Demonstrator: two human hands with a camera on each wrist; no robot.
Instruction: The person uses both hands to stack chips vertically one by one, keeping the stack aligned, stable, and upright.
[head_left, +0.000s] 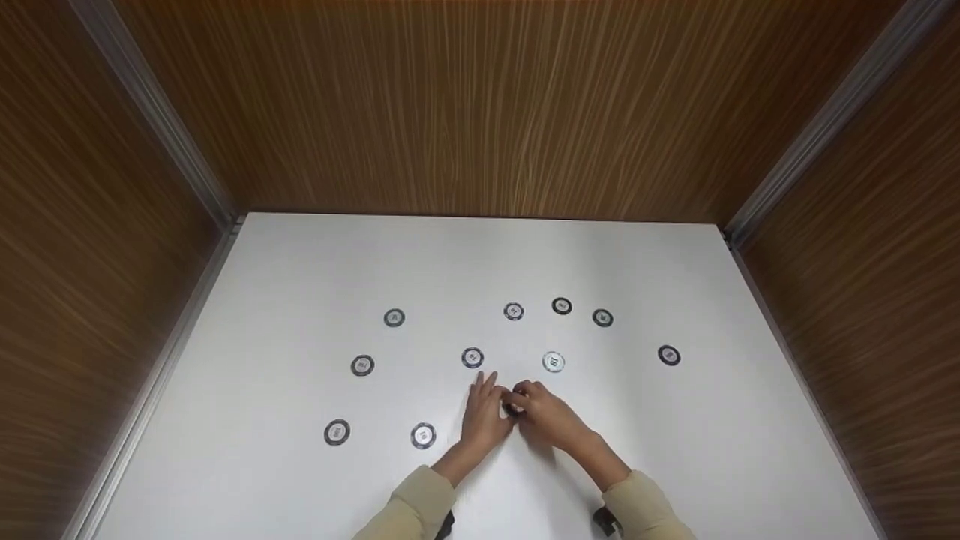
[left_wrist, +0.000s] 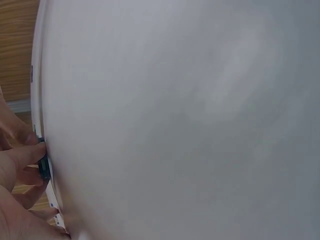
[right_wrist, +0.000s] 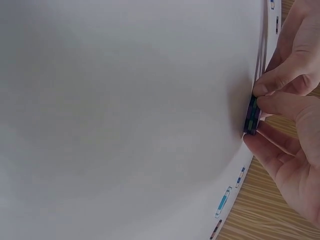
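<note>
Both hands meet at the middle of the near half of the white table (head_left: pixel 285 285). Between them is a small stack of dark poker chips (head_left: pixel 513 409), mostly covered by fingers in the head view. My right hand (head_left: pixel 553 420) pinches it, thumb on one side and fingertips on the other. My left hand (head_left: pixel 484 421) also grips the stack from its side with thumb and finger, while two other fingers point forward, straight. The stack (right_wrist: pixel 252 115) stands on edge in the right wrist view, fingertips at both ends. In the left wrist view the chips (left_wrist: pixel 44 165) show between fingers.
Single chips lie spread around: a pale blue chip (head_left: pixel 553 361) and a dark chip (head_left: pixel 472 357) just beyond the hands, a chip (head_left: pixel 423 435) left of them, another chip (head_left: pixel 669 355) far right, several more farther back. Wood-grain panels (head_left: pixel 480 112) enclose the table on three sides.
</note>
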